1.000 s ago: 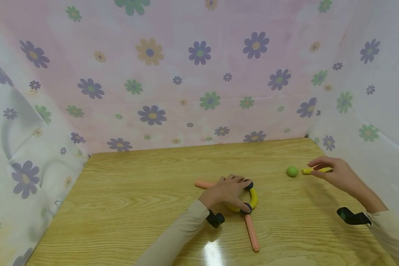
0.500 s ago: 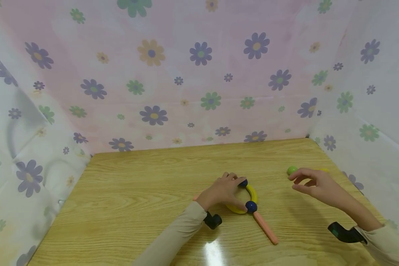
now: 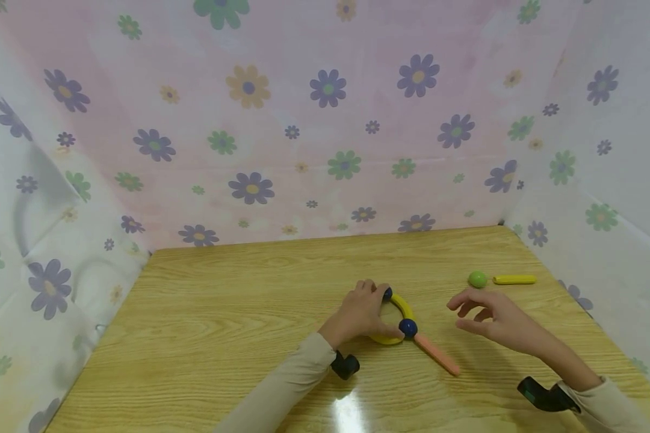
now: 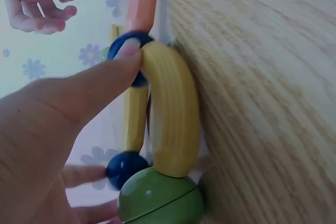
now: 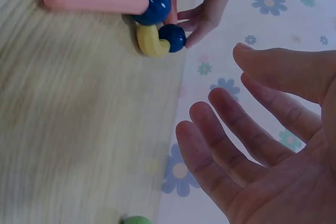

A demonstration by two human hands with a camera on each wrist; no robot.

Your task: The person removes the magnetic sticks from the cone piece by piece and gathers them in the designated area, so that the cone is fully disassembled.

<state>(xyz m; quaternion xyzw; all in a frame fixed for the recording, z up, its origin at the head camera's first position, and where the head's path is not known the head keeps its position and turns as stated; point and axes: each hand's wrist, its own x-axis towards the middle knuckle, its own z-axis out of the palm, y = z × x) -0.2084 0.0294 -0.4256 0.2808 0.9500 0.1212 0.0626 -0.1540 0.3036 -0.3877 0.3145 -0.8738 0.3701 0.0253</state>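
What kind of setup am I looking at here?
Probably a small staged recording booth, not a home: a bare wood-grain tabletop closed in on three sides by a pale flower-print cloth backdrop, with a few colourful plastic toy rods and balls on it.

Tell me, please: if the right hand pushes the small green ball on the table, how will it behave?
The green ball looks round and smooth, so it would probably roll easily on the flat wooden table. It seems small and likely light. The yellow stick beside it might stop it on that side.
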